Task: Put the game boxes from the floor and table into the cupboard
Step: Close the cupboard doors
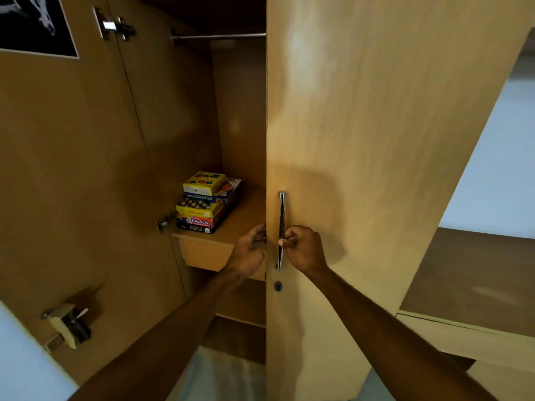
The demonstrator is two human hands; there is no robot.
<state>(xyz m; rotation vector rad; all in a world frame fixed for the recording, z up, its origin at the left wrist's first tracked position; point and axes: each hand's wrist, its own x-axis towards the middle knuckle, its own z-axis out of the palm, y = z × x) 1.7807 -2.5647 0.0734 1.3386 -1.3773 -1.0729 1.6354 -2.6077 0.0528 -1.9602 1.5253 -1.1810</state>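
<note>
Five boxes (pixel 207 202) sit stacked on the shelf (pixel 246 218), just above-left of the left hand (pixel 249 251), which curls round the door (pixel 376 140) edge. The right hand (pixel 304 248) grips the one handle (pixel 281 224). Bare shelf lies between stack and door edge.

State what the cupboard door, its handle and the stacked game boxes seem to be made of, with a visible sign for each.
The cupboard door: probably laminated or veneered board, satin; pale wood grain with a soft light reflection. The handle: metal, polished or chromed; bright mirror-like highlights. The game boxes: printed cardboard, slightly glossy; crisp edges and colourful print.
</note>
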